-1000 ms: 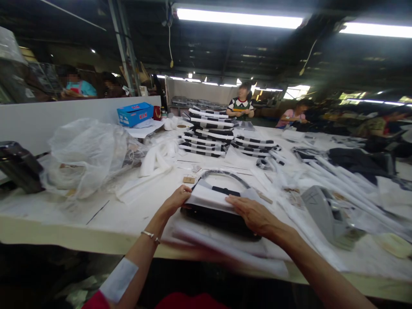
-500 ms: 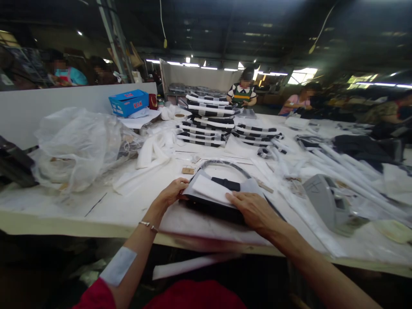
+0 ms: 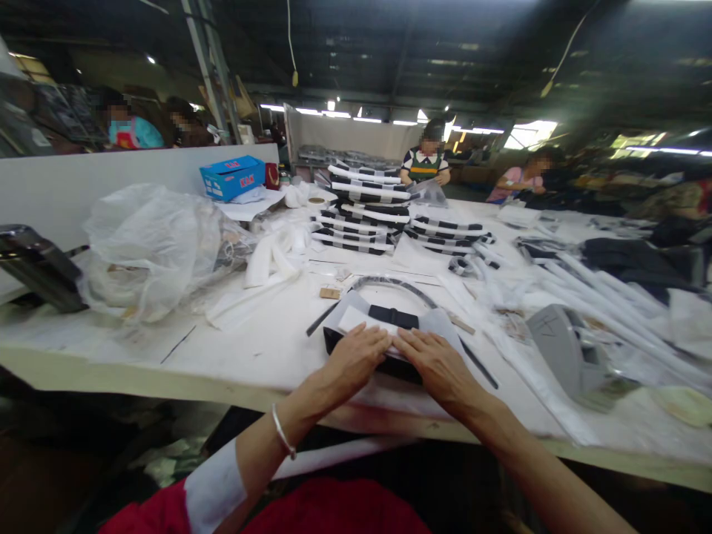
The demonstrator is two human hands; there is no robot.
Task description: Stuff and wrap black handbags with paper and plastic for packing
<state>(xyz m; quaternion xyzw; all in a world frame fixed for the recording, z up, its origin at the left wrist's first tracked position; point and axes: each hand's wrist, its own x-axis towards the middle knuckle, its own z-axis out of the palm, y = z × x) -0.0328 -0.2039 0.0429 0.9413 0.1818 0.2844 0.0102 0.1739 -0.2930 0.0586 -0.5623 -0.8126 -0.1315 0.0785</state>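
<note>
In front of me a black bag [image 3: 403,369] lies at the table's near edge, with a curved, wrapped handle [image 3: 414,282] arching behind it. A grey sheet [image 3: 445,326] covers its upper side, and a black strap piece [image 3: 394,317] shows there. Over the near part lies a white padding sheet [image 3: 356,315]. My left hand [image 3: 360,354] rests across this sheet, fingers stretched out and pressing on it. Beside it, my right hand [image 3: 432,362] presses down too, fingers extended, its fingertips almost meeting the left ones. Both thumbs are mostly hidden.
Padded black-and-white wrapped pieces [image 3: 361,215] are stacked further back. On the left are a clear plastic bag [image 3: 150,252], a dark bottle [image 3: 41,267] and a blue box [image 3: 232,178]. A grey tape dispenser [image 3: 561,348] and white strips lie right. Co-workers sit beyond.
My left hand has left the bag's left corner and moved right onto the white sheet, beside my right hand. My right hand has stayed near the same spot. The view has shifted slightly.
</note>
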